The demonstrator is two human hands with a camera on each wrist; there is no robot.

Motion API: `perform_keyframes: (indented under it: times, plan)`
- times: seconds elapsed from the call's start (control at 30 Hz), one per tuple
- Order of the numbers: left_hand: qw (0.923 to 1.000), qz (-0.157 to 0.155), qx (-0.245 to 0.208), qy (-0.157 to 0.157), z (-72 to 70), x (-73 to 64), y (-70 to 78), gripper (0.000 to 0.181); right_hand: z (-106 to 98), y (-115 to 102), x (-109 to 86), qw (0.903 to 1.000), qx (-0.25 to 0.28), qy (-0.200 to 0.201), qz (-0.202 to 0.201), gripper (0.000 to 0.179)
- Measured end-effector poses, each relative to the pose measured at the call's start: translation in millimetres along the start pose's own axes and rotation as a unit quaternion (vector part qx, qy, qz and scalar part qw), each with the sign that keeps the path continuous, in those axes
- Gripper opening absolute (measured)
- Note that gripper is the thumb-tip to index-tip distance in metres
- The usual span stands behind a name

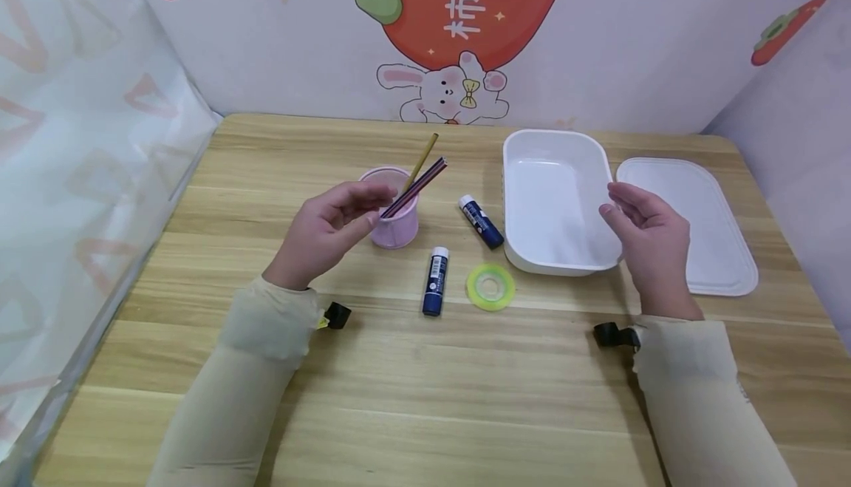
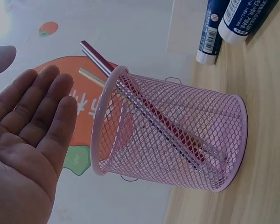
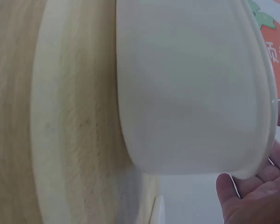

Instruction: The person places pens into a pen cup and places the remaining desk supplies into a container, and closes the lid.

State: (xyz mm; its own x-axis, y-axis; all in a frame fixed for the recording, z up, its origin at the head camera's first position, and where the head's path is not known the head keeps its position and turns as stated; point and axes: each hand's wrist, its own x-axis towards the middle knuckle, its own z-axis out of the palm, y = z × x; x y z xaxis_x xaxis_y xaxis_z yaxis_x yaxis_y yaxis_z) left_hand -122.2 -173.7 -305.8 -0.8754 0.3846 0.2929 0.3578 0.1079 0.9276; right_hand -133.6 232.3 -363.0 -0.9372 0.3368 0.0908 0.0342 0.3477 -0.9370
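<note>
My left hand [image 1: 322,232] hovers by the near left side of a pink mesh pen cup [image 1: 395,236], its fingers relaxed and holding nothing. In the left wrist view its palm [image 2: 18,163] is bare, apart from the rim of the cup. Dark striped pencils [image 1: 419,185] and a yellow-brown pencil [image 1: 425,156] lean in the cup. At the right rim of a white plastic box [image 1: 558,199] is my right hand [image 1: 654,250], fingers loosely bent. The right wrist view has the thumb [image 3: 227,189] close to the box's corner, nothing gripped.
Two blue glue sticks with white ends, one [image 1: 481,221] beside the box and one [image 1: 435,281] nearer me, lie on the wooden table [image 1: 425,398]. A yellow-green tape roll [image 1: 475,289] lies near them. Right of the box is a flat white lid [image 1: 714,250].
</note>
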Motion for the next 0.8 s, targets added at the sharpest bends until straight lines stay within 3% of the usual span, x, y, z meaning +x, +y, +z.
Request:
perform_keyframes:
  times: [0.1,0.3,0.4,0.63,0.8]
  plan:
    - [0.9997,-0.014,-0.009,-0.016,3.7,-0.3,0.5,0.029,-2,3,3.0,0.9999,0.002,0.001,0.013,0.042]
    - [0.9971,-0.056,0.017,-0.049,10.7,-0.4,1.9,0.025,-4,7,5.2,0.998,0.053,0.002,0.035,0.043]
    - [0.9943,-0.079,0.023,-0.067,14.2,0.8,2.4,0.025,-5,9,6.1,0.998,0.047,-0.002,0.041,0.042]
    - [0.9917,-0.088,0.006,-0.094,19.1,2.9,-39.1,0.026,-7,10,5.5,0.9971,0.045,-0.031,0.054,0.045]
    - [0.9892,-0.106,0.034,-0.096,29.3,2.7,-40.2,0.031,-7,13,5.9,0.9982,0.021,-0.041,0.037,0.045]
